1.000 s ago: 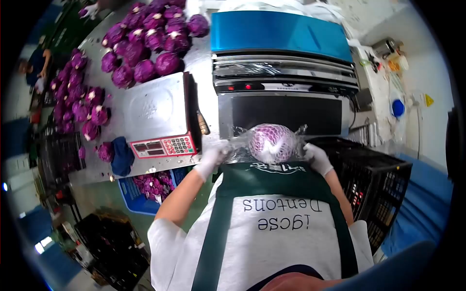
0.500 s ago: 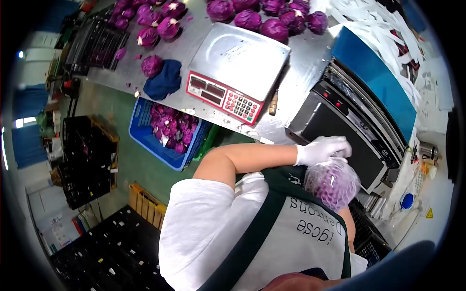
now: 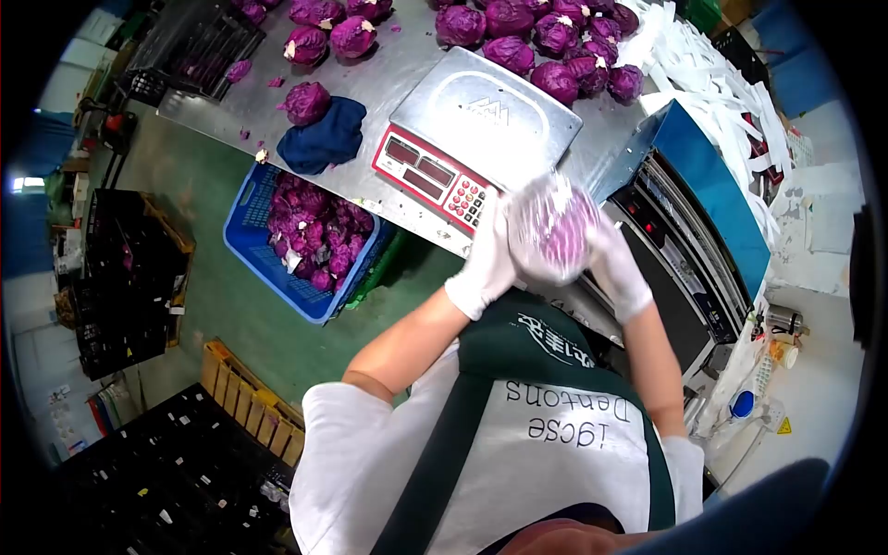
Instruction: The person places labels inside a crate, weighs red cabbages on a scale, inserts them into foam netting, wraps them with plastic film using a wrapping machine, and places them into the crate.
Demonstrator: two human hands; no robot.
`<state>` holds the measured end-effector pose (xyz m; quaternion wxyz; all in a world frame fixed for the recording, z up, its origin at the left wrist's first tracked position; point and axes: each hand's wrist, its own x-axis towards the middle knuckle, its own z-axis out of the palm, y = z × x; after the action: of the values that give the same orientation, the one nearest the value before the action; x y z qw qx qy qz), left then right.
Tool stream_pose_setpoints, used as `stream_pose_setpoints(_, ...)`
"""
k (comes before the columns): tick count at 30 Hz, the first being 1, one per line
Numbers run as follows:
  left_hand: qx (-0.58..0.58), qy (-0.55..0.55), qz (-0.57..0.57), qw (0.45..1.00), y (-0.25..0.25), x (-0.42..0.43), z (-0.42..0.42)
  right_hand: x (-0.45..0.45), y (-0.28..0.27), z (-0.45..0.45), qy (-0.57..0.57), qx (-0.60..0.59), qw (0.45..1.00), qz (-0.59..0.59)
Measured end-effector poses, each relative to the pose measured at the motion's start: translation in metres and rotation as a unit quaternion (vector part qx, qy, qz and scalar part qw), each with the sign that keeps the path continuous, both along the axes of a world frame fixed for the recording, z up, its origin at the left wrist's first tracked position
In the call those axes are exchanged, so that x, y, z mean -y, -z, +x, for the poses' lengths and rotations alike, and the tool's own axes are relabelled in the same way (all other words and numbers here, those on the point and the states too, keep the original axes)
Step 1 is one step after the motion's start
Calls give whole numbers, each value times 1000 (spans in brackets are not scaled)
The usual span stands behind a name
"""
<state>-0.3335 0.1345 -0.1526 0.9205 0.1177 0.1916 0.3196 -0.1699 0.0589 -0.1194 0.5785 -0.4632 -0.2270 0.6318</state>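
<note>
1. Metal table occupies the upper part of the view, and below its near edge the green floor is visible.
2. One wrapped purple cabbage is held up at the near edge of the table, between the weighing scale and the wrapping machine. Clear film covers it and reflects the light.
3. Left hand, in a white glove, is placed along the left side of the cabbage, with the palm turned toward it.
4. Right hand, also gloved, presses the opposite side. So the grip is as wide as the cabbage, which both hands hold together; how each finger bends, I cannot tell.
5. Dark green apron of the person is just below the hands.
6. On the scale, the red-framed panel faces the near edge of the table. The machine, with a blue cover and small red lights, is toward the right end.
7. To the left of the scale, one loose cabbage touches a dark blue cloth near the same edge.
8. More purple cabbages lie toward the far edge, and white strips are heaped behind the machine.
9. Under the near edge, a blue basket contains purple leaves.
</note>
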Motion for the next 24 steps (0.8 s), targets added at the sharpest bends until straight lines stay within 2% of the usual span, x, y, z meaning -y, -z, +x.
stream_pose_setpoints(1,-25,-36,77,996,4,-11,-6,-27,-2,0,17,-2,1000,6)
stream_pose_setpoints(2,-119,-118,76,983,13,-18,-14,-54,3,-1,29,93,994,46)
stream_pose_setpoints(3,-194,-150,96,965,5,-23,-25,-81,12,-3,40,187,978,88)
stream_pose_setpoints(5,-217,-187,155,945,24,-33,-57,-126,37,-10,91,463,870,146)
stream_pose_setpoints(7,-266,-220,137,929,46,-37,-89,-151,58,-12,84,648,747,123)
stream_pose_setpoints(8,-252,-225,133,932,57,-35,-107,-154,62,-15,69,637,760,109)
stream_pose_setpoints(11,-321,-229,79,916,68,-29,-143,-158,62,-16,56,684,721,95)
stream_pose_setpoints(14,-327,-231,35,916,77,-32,-162,-147,46,-17,42,688,722,62)
stream_pose_setpoints(19,-329,-218,46,918,77,-49,-168,-127,46,-4,82,671,731,91)
stream_pose_setpoints(21,-334,-218,58,915,73,-56,-171,-118,45,2,101,644,753,93)
stream_pose_setpoints(24,-332,-228,69,913,80,-65,-178,-114,46,16,125,648,745,97)
